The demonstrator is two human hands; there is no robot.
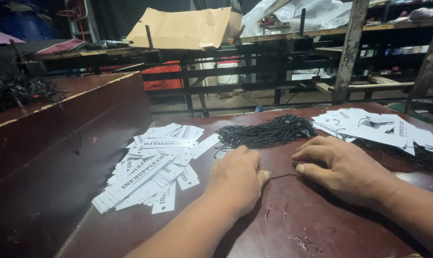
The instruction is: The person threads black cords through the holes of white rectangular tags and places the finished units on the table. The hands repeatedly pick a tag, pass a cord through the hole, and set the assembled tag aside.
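My left hand point(236, 179) rests knuckles-up on the dark red table point(293, 224), its fingers curled on one end of a thin black string point(279, 176). My right hand point(338, 165) lies just to the right, thumb and fingers pinching the other end of that string. Beyond both hands sits a tangled bundle of black strings point(269, 133). A loose heap of white printed paper tags point(152, 167) spreads to the left of my left hand. A second heap of white tags point(383, 128), some with strings attached, lies at the right.
A raised dark wooden ledge point(54, 124) borders the table on the left, with more black strings point(16, 91) piled on it. Behind the table stand black metal racks point(254, 62), a flattened cardboard box point(183, 28) and clear plastic sheeting point(297, 14).
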